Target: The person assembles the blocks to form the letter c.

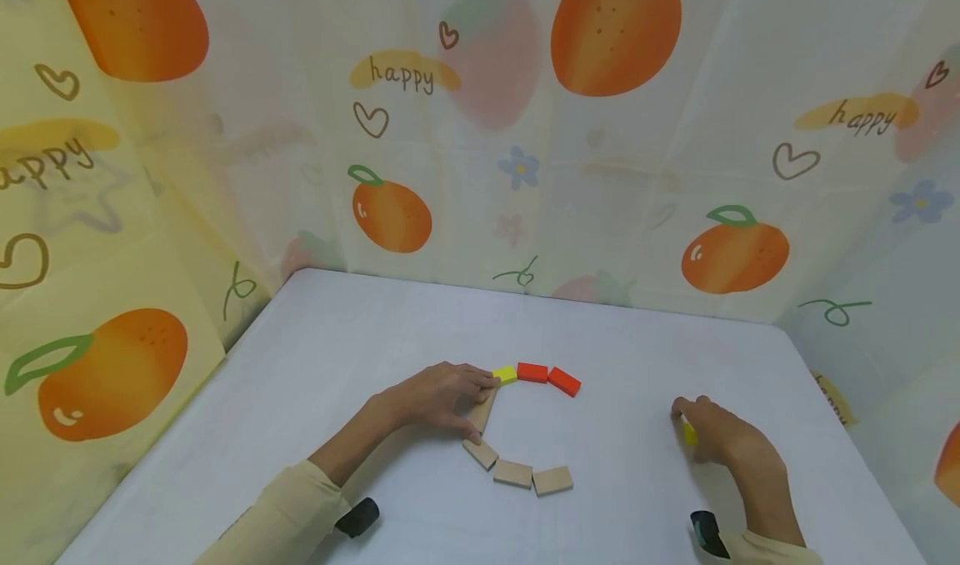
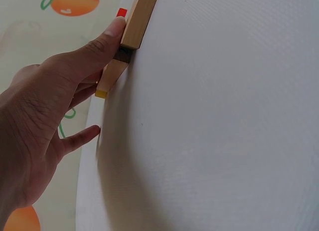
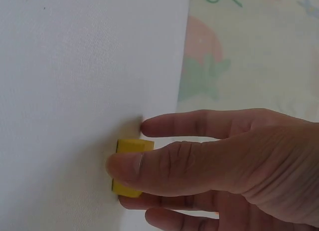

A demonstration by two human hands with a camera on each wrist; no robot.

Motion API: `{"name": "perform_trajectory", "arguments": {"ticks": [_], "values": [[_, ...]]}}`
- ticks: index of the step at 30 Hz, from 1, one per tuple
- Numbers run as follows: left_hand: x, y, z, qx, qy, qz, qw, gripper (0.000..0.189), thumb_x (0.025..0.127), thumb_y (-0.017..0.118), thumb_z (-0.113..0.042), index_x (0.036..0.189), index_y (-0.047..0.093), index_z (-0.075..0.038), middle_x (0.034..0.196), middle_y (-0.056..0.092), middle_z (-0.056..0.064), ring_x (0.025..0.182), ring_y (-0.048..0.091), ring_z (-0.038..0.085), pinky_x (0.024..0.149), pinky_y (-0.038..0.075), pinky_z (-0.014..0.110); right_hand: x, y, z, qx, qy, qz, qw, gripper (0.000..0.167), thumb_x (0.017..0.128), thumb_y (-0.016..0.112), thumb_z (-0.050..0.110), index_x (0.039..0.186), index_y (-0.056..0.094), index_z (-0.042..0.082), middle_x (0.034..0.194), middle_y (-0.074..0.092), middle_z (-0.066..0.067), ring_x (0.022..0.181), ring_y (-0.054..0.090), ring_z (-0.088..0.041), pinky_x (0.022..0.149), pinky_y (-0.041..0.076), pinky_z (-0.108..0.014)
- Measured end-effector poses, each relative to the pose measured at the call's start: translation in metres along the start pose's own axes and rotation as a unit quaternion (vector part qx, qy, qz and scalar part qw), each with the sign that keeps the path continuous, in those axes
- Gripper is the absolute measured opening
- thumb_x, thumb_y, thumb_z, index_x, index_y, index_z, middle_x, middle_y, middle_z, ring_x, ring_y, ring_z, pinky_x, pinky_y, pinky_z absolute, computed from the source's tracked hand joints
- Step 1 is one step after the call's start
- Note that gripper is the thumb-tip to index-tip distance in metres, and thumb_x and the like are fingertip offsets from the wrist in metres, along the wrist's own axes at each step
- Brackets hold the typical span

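Note:
My left hand is at the left side of a curved row of small blocks. It holds a plain wooden block there, the thumb at the lower end and the fingertips by a yellow block at the upper end. In the left wrist view, the thumb lies along wooden block sides and the little finger stands apart. Two red blocks continue the row at the top, and several plain wooden blocks curve away below. Off to the right, my right hand pinches a yellow block close over the table.
A white table carries everything. Behind it hangs a curtain printed with oranges, hearts and lettering, and more of it covers both sides. Dark wrist devices show near the beige sleeves.

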State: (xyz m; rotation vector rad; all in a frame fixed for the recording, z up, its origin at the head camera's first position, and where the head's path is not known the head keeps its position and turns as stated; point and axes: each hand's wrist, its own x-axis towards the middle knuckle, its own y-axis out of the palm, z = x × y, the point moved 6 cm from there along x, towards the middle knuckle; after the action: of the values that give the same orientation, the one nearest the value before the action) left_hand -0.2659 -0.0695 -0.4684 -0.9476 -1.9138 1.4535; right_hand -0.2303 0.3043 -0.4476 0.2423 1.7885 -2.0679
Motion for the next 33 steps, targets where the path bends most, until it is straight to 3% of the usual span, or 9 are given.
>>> {"name": "perform_trajectory", "arguments": {"ticks": [9, 22, 33], "values": [[0.000, 0.001, 0.001, 0.005, 0.010, -0.008, 0.9999, 0.064, 0.084, 0.082, -0.057, 0.129, 0.075, -0.012, 0.152, 0.062, -0.003, 0.145, 0.056, 0.017, 0.115, 0.051, 0.046, 0.002, -0.002, 0.009, 0.006, -0.041, -0.006, 0.9991, 0.028, 0.083, 0.080, -0.002, 0.105, 0.063, 0.005, 0.091, 0.065, -0.005, 0.084, 0.055, -0.022, 0.082, 0.059, -0.046], [0.001, 0.001, 0.002, 0.004, 0.002, -0.003, 1.0000, 0.065, 0.084, 0.082, -0.057, 0.130, 0.074, -0.012, 0.152, 0.062, -0.003, 0.145, 0.055, 0.017, 0.116, 0.050, 0.046, -0.006, -0.013, 0.033, 0.037, -0.059, -0.004, 0.9976, 0.029, 0.083, 0.082, 0.000, 0.107, 0.066, 0.006, 0.095, 0.066, -0.004, 0.087, 0.055, -0.021, 0.085, 0.059, -0.047], [0.001, 0.000, 0.001, -0.005, 0.005, -0.003, 1.0000, 0.065, 0.085, 0.082, -0.056, 0.131, 0.074, -0.012, 0.152, 0.062, -0.002, 0.145, 0.056, 0.017, 0.117, 0.050, 0.045, -0.010, -0.013, 0.072, 0.072, -0.096, 0.007, 0.9928, 0.027, 0.083, 0.083, 0.002, 0.105, 0.068, 0.008, 0.091, 0.063, 0.001, 0.087, 0.055, -0.017, 0.088, 0.060, -0.042]]}}
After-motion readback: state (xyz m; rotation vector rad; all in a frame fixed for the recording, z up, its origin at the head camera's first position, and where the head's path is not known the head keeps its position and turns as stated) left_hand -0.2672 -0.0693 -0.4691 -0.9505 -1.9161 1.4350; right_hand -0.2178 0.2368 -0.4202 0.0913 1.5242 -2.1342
